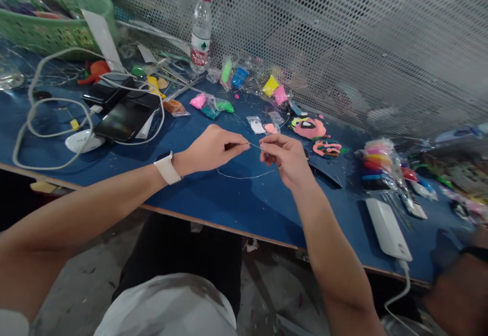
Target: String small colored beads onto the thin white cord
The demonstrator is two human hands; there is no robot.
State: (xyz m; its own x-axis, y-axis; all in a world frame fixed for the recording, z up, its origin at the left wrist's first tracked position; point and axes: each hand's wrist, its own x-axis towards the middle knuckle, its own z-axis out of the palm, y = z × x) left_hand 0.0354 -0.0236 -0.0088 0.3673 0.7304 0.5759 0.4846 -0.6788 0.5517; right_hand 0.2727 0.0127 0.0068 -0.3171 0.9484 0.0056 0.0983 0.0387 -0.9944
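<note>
My left hand (215, 149), with a white watch band on its wrist, pinches one part of a thin silvery strand (255, 146) between thumb and forefinger. A short way to the right, my right hand (284, 155) is closed on the same strand with its fingertips. Below the hands, a long curve of thin strand (244, 178) hangs or lies over the blue table (229, 199); whether it is wire or thread I cannot tell. Just beyond my fingers are small bags of white clay (255, 125) and peach clay (271, 128).
Pink clay figures (308, 126) lie beyond my right hand. A water bottle (201, 31) stands at the back near a perforated metal panel (324, 36). Leftward are a phone (127, 115), a cable and a green basket (57, 31); rightward, a white power bank (389, 229) and another person's arm (461, 290).
</note>
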